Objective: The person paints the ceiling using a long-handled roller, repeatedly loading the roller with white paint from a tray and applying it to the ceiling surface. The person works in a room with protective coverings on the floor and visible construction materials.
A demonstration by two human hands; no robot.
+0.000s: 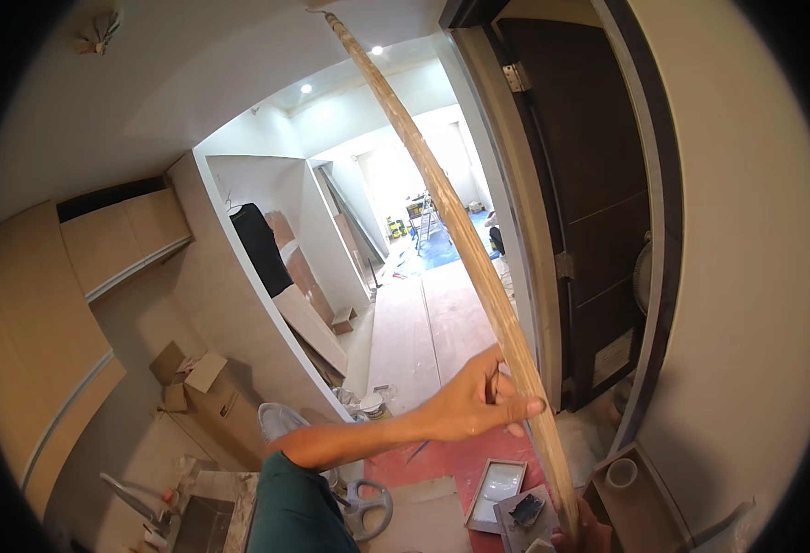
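Note:
A long wooden pole (pixel 465 240) runs diagonally up toward the ceiling, with a thin bent metal piece (pixel 317 12) at its top end. My left hand (pixel 488 401) is closed round the pole's lower part, its thumb across the wood. Lower down, at the bottom edge, my right hand (pixel 592 527), partly hidden, grips the pole's end. Beneath them a pale shallow tray (pixel 492 493) and a grey board with a dark tool (pixel 526 510) lie on a red floor covering (pixel 405 461).
A dark open door (pixel 589 212) and wall stand at the right. Left are wooden cabinets (pixel 124 240), a cardboard box (pixel 202 405) and a sink (pixel 204 525). A boarded corridor floor (pixel 396 332) leads to a bright room with a ladder (pixel 431 226).

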